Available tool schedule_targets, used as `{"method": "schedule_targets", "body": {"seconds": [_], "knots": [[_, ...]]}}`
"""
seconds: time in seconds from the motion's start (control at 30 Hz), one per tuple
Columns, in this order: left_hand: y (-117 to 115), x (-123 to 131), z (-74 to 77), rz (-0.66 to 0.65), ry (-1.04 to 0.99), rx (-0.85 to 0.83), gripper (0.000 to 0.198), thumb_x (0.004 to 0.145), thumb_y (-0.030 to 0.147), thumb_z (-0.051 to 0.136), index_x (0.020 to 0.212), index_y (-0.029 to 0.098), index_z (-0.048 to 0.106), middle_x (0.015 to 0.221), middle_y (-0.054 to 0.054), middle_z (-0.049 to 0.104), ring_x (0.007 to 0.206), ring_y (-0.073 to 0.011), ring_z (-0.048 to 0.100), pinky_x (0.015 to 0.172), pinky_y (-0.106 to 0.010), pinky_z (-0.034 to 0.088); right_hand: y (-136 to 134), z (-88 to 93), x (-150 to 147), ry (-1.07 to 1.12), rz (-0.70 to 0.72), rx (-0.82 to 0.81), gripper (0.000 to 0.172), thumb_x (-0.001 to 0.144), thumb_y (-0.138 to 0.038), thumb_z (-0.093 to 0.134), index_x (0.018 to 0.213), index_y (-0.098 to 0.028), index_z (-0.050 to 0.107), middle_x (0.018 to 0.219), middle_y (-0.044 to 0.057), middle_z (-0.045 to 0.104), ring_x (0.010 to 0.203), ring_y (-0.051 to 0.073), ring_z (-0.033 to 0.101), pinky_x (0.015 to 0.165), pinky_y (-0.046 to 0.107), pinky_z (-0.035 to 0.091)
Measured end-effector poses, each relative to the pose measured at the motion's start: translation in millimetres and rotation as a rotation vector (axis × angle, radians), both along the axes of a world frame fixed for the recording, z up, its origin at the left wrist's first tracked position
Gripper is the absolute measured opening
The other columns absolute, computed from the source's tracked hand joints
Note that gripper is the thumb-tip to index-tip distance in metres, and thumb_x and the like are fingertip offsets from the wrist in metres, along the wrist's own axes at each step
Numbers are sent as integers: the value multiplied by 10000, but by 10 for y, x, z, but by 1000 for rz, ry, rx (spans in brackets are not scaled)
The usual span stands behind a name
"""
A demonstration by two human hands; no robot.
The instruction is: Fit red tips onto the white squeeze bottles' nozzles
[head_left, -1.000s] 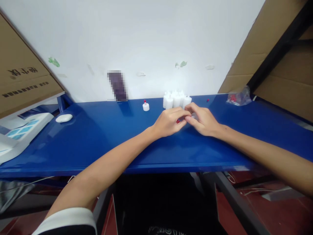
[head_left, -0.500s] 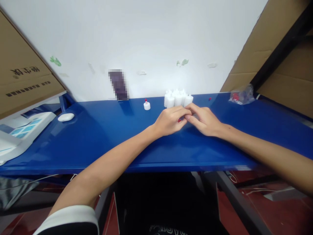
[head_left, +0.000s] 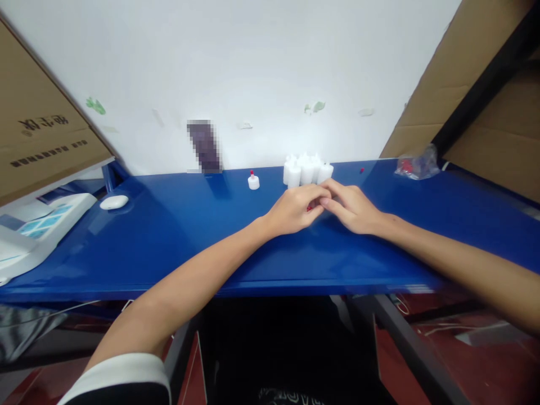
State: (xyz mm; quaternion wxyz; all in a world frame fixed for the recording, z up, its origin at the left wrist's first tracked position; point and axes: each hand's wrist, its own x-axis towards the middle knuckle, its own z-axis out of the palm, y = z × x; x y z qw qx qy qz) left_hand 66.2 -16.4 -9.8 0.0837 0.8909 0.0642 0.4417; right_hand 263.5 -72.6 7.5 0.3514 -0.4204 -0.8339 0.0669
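Observation:
My left hand (head_left: 294, 209) is closed, its fingers curled, and a bit of a small red cap (head_left: 309, 208) shows between thumb and fingers. Its fingertips meet those of my right hand (head_left: 355, 209), which is closed in a pinch. What the right fingertips grip is hidden between the hands. Just behind both hands stands a tight group of several small white bottles (head_left: 294, 175) with pointed white tips. Off to the left, a single short white bottle (head_left: 253, 183) stands upright with a red cap on its tip.
A loose red cap (head_left: 361, 170) and a clear plastic bag (head_left: 419, 164) with red pieces lie at the back right of the blue table (head_left: 181, 247). A white oval case (head_left: 113, 202) and a white device (head_left: 46, 225) are at left. Cardboard (head_left: 46, 118) flanks the table.
Both hands stay together in almost the same place, with only a slight shift of the fingers. The bottles and caps on the table have not moved.

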Motion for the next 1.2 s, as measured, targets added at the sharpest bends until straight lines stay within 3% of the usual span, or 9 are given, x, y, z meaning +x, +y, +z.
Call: {"method": "schedule_targets", "body": {"seconds": [0.2, 0.47, 0.6, 0.8, 0.97, 1.1, 1.2], "knots": [[-36, 18, 15, -19, 32, -80, 103, 965, 143, 600, 1036, 181, 664, 906, -27, 729, 764, -127, 658, 720, -265, 530, 6, -23, 13, 19, 35, 35, 188, 1017, -387, 463, 1034, -237, 576, 814, 20, 720, 661, 211, 662, 622, 337, 464], [-49, 14, 15, -14, 94, -81, 155, 997, 163, 562, 1124, 184, 649, 965, -49, 725, 838, -158, 671, 759, -294, 540, -52, -4, -26, 90, 61, -23, 130, 986, -248, 418, 1096, -240, 487, 673, -33, 624, 574, 183, 591, 607, 338, 446], [-56, 24, 21, -46, 54, -108, 134, 978, 131, 555, 1071, 178, 639, 955, -49, 711, 817, -152, 652, 756, -295, 539, -51, -2, -32, 98, 50, -25, 122, 1013, -320, 438, 1097, -241, 481, 618, -58, 576, 527, 165, 540, 594, 334, 420], [0, 9, 102, -94, -39, -287, 90, 1016, 198, 554, 1027, 179, 641, 964, -47, 731, 830, -134, 663, 782, -286, 543, -15, 6, -13, 117, -26, -52, 311, 1037, -527, 468, 1136, -237, 520, 627, -49, 590, 527, 160, 535, 587, 333, 408], [433, -213, 253, 112, -219, -470, 105, 970, 270, 650, 1008, 177, 680, 961, -43, 742, 819, -127, 665, 757, -258, 549, 45, 14, 5, 157, -146, -69, 322, 1031, -499, 507, 1182, -234, 610, 573, -56, 555, 483, 155, 494, 578, 336, 401], [839, -530, 329, 318, -344, -492, 109, 952, 257, 647, 1020, 184, 691, 972, -49, 741, 790, -124, 662, 710, -239, 556, 89, 9, 12, 195, -225, -18, 230, 913, -464, 693, 895, -234, 690, 540, -43, 534, 495, 148, 492, 574, 331, 401], [968, -733, 330, 496, -381, -390, 122, 978, 267, 603, 1020, 198, 694, 953, -49, 740, 782, -137, 664, 721, -259, 562, 95, 7, 34, 240, -275, 14, 240, 815, -443, 784, 760, -241, 666, 512, -42, 508, 489, 144, 467, 556, 331, 388]]}}
